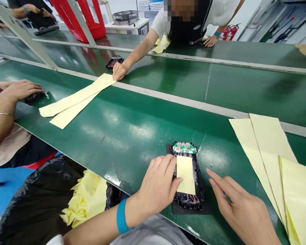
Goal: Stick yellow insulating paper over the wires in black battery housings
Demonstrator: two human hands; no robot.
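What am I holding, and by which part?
Your left hand holds the open black plastic casing at its left side, thumb at the rectangular yellow sheet; for your right hand, I cannot tell.

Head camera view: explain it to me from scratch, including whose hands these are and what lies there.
No machine here: a camera on a person's head looks forward and down at their own bare hands. The left hand touches a black casing with a green circuit board at its far end; its thumb lies on the yellow piece over the casing. The right hand is apart from the casing; something small shows between its fingers, too unclear to name. Around them is a green work surface, with yellow sheets at right. Across it, a co-worker's hand touches more yellow strips.
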